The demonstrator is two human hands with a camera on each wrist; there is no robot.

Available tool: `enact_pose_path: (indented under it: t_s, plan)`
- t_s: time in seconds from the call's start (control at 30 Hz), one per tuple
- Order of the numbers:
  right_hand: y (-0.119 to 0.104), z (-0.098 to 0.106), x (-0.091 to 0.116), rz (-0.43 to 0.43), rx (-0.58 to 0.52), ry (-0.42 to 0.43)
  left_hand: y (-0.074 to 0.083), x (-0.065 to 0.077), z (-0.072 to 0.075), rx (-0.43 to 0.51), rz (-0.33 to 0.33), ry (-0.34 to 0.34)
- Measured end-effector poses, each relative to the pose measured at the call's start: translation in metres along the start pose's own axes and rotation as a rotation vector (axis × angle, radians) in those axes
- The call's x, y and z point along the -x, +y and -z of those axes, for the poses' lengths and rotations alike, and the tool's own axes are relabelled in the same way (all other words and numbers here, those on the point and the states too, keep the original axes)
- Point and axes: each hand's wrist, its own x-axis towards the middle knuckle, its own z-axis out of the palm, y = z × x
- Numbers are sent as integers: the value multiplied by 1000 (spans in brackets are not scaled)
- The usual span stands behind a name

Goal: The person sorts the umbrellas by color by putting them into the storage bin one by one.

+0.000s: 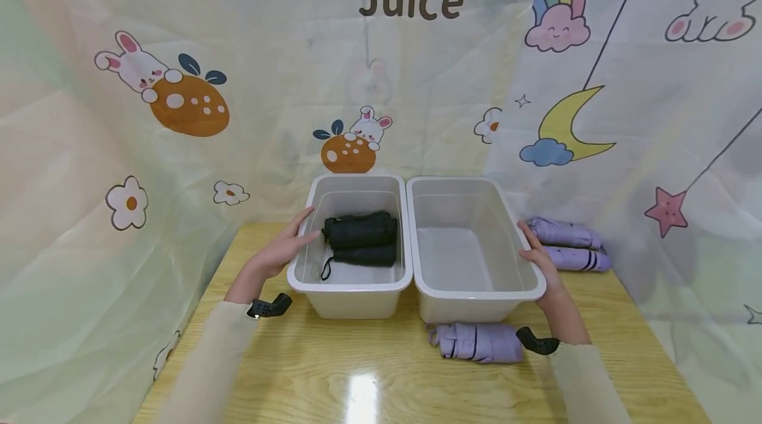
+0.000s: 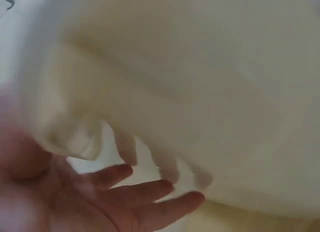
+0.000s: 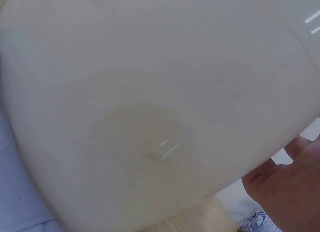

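Note:
My left hand [image 1: 280,253] holds the outer side of the left white plastic bin [image 1: 351,288], its thumb over the rim. In the left wrist view, the fingers [image 2: 150,194] of that hand reach along the outer wall under the rim. Inside this bin lie two black folded umbrellas [image 1: 362,231], one with a wrist loop. My right hand [image 1: 543,265] grips the right rim of the second white bin [image 1: 476,294], thumb over the edge; in the right wrist view its fingers [image 3: 257,177] curl at the rim. Nothing lies in that bin.
A lilac folded umbrella [image 1: 476,342] lies in front of the right bin, close to the right wrist. Two more lilac umbrellas [image 1: 565,233] lie behind the right hand by the wall. The bins stand side by side on a wooden table [image 1: 286,371], against a printed curtain [image 1: 268,113].

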Motion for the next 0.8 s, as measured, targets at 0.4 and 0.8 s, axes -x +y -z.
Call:
enact_pose_path:
  t_s: [0.4,0.8]
  plan:
    - [3,2,1,0,3,39,-19,-2,-11,139,-50,66]
    - [1,0,-1,-5,18,14,-20,-10,-3,171,-70,23]
